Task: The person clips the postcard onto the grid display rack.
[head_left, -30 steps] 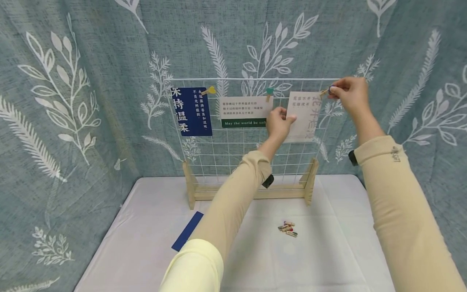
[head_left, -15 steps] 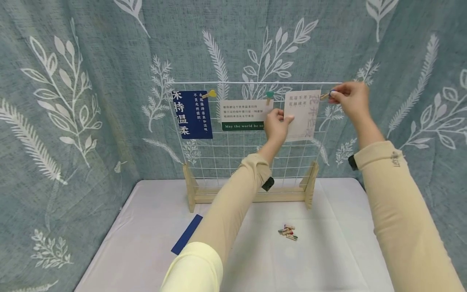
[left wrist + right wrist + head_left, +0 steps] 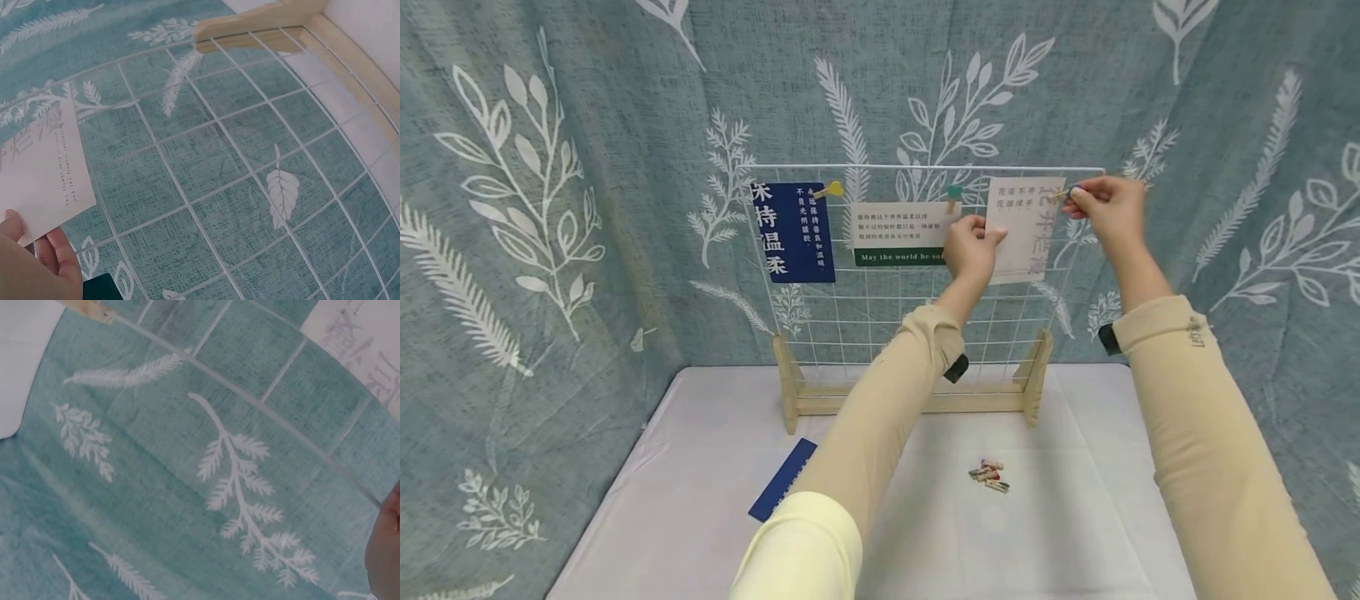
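One pale card (image 3: 1021, 229) stands before the upper right of the wire grid (image 3: 865, 167), its left edge pinched by the left hand (image 3: 971, 250), thumb in front and fingers behind, presumably to steady it against the wires. The right hand (image 3: 1112, 208) pinches a blue-headed peg (image 3: 1063, 194) at the card's top right corner, fingers nearly together, probably because pressing the tail parts its bite; whether the peg grips the card is too small to tell.

Middle card (image 3: 901, 234): "May the world be so…", apparently
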`<state>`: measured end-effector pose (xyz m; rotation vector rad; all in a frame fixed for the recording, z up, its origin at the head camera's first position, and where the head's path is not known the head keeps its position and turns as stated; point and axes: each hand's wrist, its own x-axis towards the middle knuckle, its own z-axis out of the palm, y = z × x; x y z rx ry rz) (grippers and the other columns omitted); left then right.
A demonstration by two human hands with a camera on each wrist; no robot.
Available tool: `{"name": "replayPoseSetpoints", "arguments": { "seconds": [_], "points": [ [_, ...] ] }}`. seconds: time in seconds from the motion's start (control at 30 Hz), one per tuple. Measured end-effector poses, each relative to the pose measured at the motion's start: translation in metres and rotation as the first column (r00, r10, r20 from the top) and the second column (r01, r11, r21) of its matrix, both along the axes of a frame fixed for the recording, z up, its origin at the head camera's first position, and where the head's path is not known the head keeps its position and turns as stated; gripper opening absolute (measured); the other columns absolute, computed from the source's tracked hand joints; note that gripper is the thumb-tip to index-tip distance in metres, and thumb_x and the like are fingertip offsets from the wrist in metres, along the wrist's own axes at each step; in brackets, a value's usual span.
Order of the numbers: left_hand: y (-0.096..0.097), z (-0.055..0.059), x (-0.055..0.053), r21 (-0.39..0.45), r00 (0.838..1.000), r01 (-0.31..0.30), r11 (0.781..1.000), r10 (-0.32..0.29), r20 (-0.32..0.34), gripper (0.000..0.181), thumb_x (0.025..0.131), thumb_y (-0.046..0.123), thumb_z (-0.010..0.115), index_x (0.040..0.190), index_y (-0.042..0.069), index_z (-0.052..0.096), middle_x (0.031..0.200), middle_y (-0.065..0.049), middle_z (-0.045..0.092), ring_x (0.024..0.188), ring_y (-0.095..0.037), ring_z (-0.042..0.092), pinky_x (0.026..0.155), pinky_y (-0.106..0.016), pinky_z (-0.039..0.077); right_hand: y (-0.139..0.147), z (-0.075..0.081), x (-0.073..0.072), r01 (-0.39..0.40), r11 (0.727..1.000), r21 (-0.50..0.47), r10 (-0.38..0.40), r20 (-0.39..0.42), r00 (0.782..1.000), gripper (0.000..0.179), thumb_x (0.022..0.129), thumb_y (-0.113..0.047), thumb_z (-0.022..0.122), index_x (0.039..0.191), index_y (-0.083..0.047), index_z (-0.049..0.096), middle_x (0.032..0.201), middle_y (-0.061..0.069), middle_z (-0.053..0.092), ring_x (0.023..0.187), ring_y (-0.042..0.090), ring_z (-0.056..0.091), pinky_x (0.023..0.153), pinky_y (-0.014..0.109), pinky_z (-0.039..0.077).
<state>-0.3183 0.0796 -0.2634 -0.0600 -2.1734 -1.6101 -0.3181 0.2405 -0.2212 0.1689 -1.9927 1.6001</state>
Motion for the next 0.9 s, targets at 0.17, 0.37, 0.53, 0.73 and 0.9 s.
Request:
{"name": "replayPoseSetpoints", "arguments": {
  "seconds": [0.17,0.37,0.53,0.73,0.9],
  "points": [
    [-0.001,0.000,0.000,-0.015,1.000,-0.015,1.000,0.015,0.009,0.021,0.082,0.023,0.072,0.095,0.006,0.068,0.090,-0.006,0.074,0.079,-0.020,0.067,0.072,-0.027,0.048,-0.002,-0.001,-0.001,-0.003,1.000,0.015,0.003,0.003,1.000,0.011,0.090,0.005,0.055,0.097,0.013,0.058,0.052,-0.019,0.057,0.048,-0.007,0.058,0.051,0.009,0.049],
    [-0.001,-0.001,0.001,-0.003,1.000,0.004,1.000,-0.004,-0.002,0.022,0.084,0.021,0.070,0.097,0.004,0.068,0.090,-0.009,0.071,0.078,-0.020,0.064,0.064,-0.023,0.046,-0.003,-0.003,-0.002,0.031,0.996,0.089,-0.035,0.041,0.999,0.023,0.093,-0.001,0.052,0.107,0.018,0.054,0.051,-0.026,0.053,0.044,-0.009,0.053,0.046,0.007,0.044],
    [0.000,-0.004,0.001,0.029,0.999,0.039,0.999,-0.038,-0.025,0.022,0.085,0.018,0.069,0.098,0.001,0.067,0.092,-0.013,0.070,0.081,-0.024,0.064,0.066,-0.024,0.045,-0.003,-0.003,-0.002,0.067,0.989,0.131,-0.073,0.037,0.997,0.025,0.093,-0.003,0.053,0.108,0.017,0.054,0.049,-0.027,0.051,0.042,-0.009,0.050,0.043,0.007,0.041],
    [0.000,-0.008,-0.002,0.048,0.998,0.031,0.998,-0.029,-0.052,0.023,0.086,0.016,0.068,0.102,0.000,0.066,0.096,-0.015,0.070,0.089,-0.026,0.064,0.078,-0.033,0.050,-0.002,-0.004,-0.001,0.047,0.987,0.156,-0.054,0.047,0.997,0.028,0.094,-0.005,0.053,0.111,0.017,0.053,0.046,-0.023,0.049,0.041,-0.009,0.050,0.043,0.008,0.041],
    [0.000,-0.010,-0.002,0.053,0.998,0.030,0.998,-0.027,-0.055,0.024,0.087,0.015,0.067,0.105,0.001,0.066,0.098,-0.014,0.070,0.089,-0.025,0.065,0.078,-0.032,0.051,-0.002,-0.004,-0.002,0.043,0.989,0.142,-0.052,0.058,0.997,0.026,0.094,-0.006,0.052,0.110,0.015,0.053,0.046,-0.022,0.050,0.041,-0.008,0.050,0.042,0.008,0.041]
  ]
}}
